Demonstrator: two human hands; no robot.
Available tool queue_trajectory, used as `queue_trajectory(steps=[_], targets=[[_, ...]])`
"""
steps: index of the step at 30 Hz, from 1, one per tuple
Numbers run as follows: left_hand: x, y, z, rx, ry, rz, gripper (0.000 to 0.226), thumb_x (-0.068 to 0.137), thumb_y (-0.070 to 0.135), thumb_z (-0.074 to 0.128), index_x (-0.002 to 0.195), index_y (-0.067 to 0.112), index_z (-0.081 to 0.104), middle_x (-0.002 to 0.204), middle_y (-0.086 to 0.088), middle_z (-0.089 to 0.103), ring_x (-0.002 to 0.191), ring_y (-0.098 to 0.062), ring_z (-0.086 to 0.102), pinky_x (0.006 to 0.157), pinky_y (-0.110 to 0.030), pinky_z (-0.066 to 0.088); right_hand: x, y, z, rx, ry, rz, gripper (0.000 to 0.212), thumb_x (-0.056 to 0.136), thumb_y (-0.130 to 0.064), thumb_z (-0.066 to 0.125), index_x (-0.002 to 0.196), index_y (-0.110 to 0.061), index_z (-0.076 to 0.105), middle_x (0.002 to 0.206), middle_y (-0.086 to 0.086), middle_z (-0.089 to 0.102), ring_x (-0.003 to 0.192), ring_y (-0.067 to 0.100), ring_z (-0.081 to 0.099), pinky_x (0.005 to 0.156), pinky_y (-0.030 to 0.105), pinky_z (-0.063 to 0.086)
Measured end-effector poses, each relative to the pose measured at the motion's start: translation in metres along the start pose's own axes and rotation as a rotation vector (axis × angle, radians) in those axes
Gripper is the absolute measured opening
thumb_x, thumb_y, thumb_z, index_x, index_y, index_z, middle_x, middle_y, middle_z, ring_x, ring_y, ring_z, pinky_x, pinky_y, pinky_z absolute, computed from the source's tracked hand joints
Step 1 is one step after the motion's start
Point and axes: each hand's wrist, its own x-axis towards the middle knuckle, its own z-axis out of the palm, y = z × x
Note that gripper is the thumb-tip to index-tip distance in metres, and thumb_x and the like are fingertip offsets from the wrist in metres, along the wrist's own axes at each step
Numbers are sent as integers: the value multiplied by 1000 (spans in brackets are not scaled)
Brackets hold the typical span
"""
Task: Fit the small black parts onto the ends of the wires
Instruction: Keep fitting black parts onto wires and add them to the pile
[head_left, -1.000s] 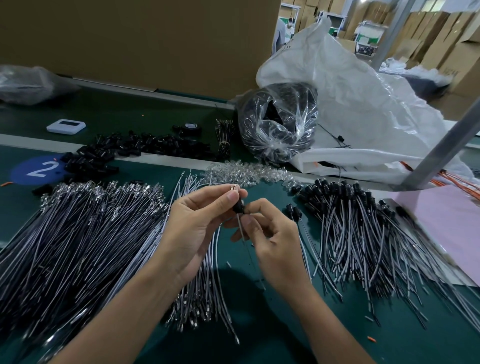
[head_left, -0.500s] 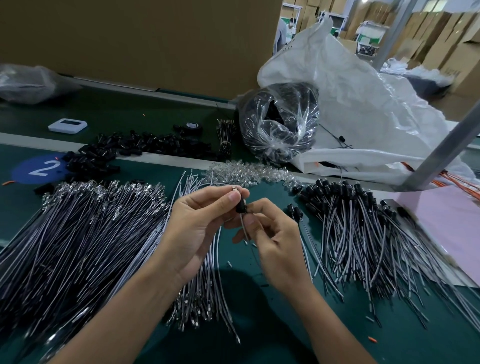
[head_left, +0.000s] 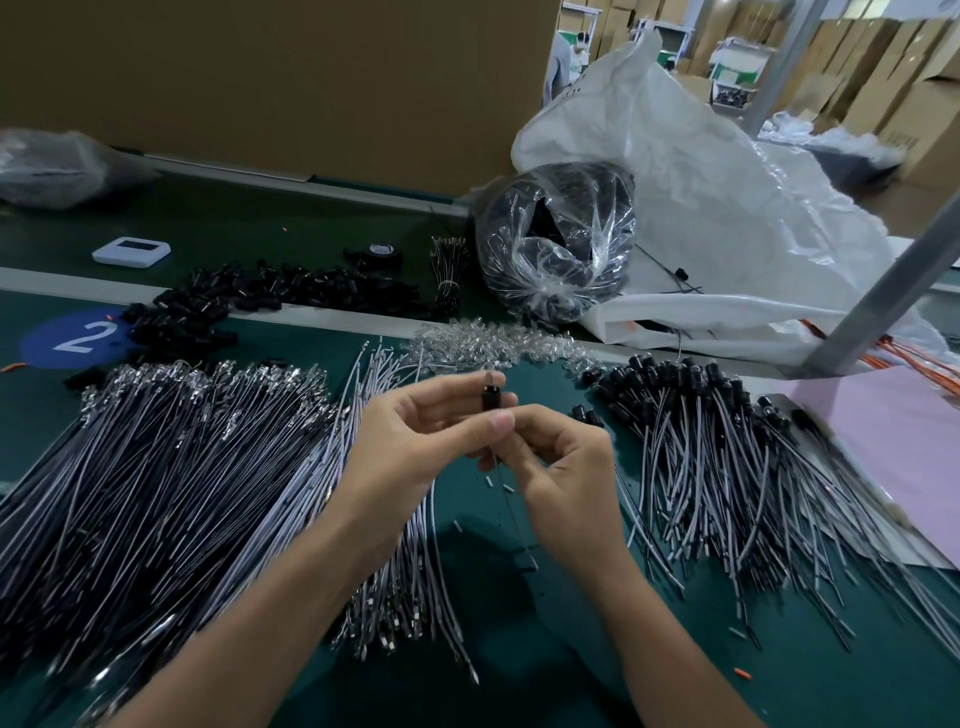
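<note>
The black part (head_left: 491, 399) is pinched upright by the left hand (head_left: 410, 447); its wire (head_left: 511, 512), hanging below, is pinched by the right hand (head_left: 563, 483).

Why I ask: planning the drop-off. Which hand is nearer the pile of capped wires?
Right. The right hand, pinching the wire, is just left of the pile of capped wires; the left hand, pinching the black part, is farther left, beyond it.

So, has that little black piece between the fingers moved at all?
Yes, but barely. The black piece has drifted slightly to the right, away from the blue 2 mark, which stayed put.
</note>
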Motion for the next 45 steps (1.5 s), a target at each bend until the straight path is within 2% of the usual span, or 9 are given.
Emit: queue_trajectory(steps=[3,7,19,25,28,31,35,39,45], targets=[[0,-2,2,63,9,11,33,60,25,81,91,14,80,93,-8,77,84,-14,73,71,-17,54,1,1,-2,6,15,6,18,88,2,66,85,-15,73,70,-1,71,63,15,68,65,32,56],[-2,2,3,38,25,87,23,66,21,79,88,18,81,87,-8,77,75,-15,70,63,-22,55,-1,0,0,22,-22,1,9,89,-3,67,83,-6,73,70,-4,72,64,8,68,64,18,52],[-9,6,10,-31,102,192,26,66,25,78,92,24,80,86,-5,78,74,-15,72,59,-25,54,-8,1,13,160,-17,-36,6,87,-5,66,84,-2,70,74,3,72,68,16,69,65,26,54],[-2,13,5,-152,145,77,27,64,25,76,89,17,80,83,-11,77,75,-20,74,63,-29,59,-8,-7,14,89,-64,5,9,88,-14,66,83,-10,72,74,2,73,68,16,71,67,27,55],[4,16,-6,-298,217,-2,24,71,13,69,94,5,73,78,-11,75,58,-15,70,52,-20,54,5,-8,4,108,-22,133,27,98,-18,55,84,-4,73,74,7,74,66,15,70,64,21,52],[9,15,-11,-267,256,-131,31,69,12,68,97,0,68,74,-9,75,42,-7,59,37,-14,43,39,3,-9,-187,54,228,22,99,-8,52,92,-11,72,82,2,75,72,7,68,68,20,51],[10,13,-17,-97,193,-307,45,65,13,70,107,-2,64,79,-13,76,43,-9,62,37,-16,46,86,27,-6,-767,-147,215,42,89,10,47,120,-11,67,115,6,70,107,19,64,100,30,48],[8,8,-17,-30,144,-370,44,68,13,71,110,0,64,84,-13,76,48,-12,65,43,-18,50,104,48,9,-965,-314,215,38,92,0,55,126,-13,64,121,13,66,106,29,62,95,43,51],[7,3,-17,53,95,-333,22,84,18,69,105,10,69,88,-7,77,53,-13,67,49,-19,52,106,55,11,-1015,-255,104,14,91,-1,58,98,-5,69,102,14,67,93,31,61,81,41,52]])
